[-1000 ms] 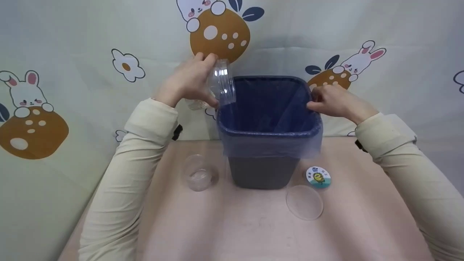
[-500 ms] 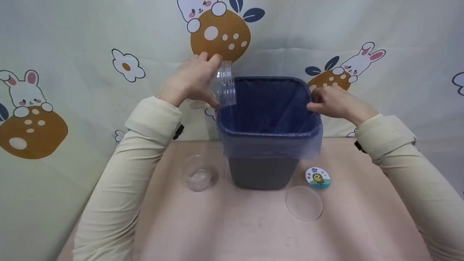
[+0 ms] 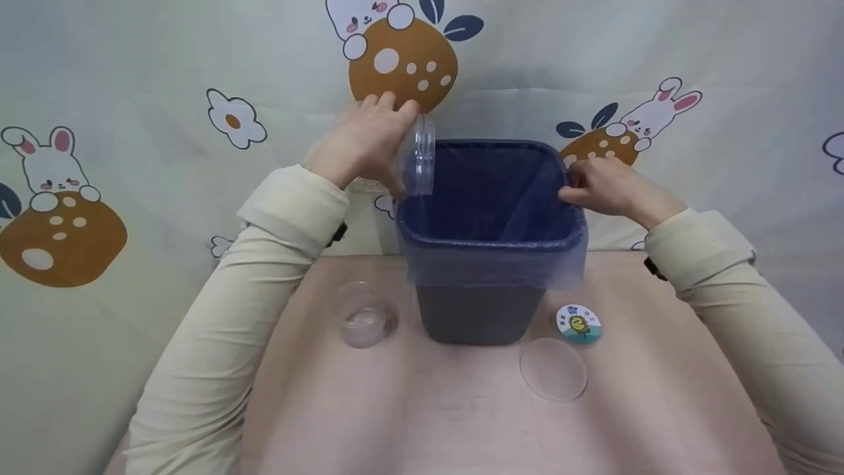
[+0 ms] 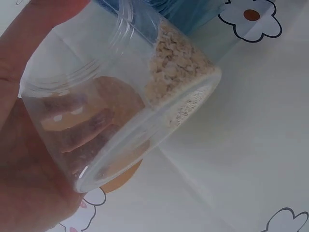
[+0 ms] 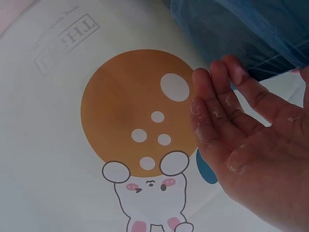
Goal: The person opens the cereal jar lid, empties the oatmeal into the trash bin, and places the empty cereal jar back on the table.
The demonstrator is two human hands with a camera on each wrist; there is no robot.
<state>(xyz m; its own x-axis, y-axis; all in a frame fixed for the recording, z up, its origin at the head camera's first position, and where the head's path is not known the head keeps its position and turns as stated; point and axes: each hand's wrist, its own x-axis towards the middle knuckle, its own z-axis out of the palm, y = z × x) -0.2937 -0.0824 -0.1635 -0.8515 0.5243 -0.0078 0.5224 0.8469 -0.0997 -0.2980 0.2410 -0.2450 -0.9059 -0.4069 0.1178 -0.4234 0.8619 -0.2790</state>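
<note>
Trash bin, grey-bodied and dressed in a translucent blue liner, stands at the centre of the head view. At the upper middle of the frame, the left hand has shifted slightly rightward over the last second; at centre right, the right hand has kept its place at the bin's right edge. That shift carries the clear plastic jar farther across the left rim, tipped on its side with its mouth to the right, so its contents come nearer the bin's inside; whether jar and rim touch, I cannot tell. The left hand's grip is wide, fingers and thumb spread round the jar and holding it firmly. The right grip is much narrower, thumb and fingers seeming to pinch the lined rim. Lower right of centre lies a clear round disc; left of the bin sits a small clear container, and just beside the disc a printed lid. Smallest are the pale oat-like flakes, heaped inside the jar in the left wrist view, and whitish specks clinging to the right palm.
</note>
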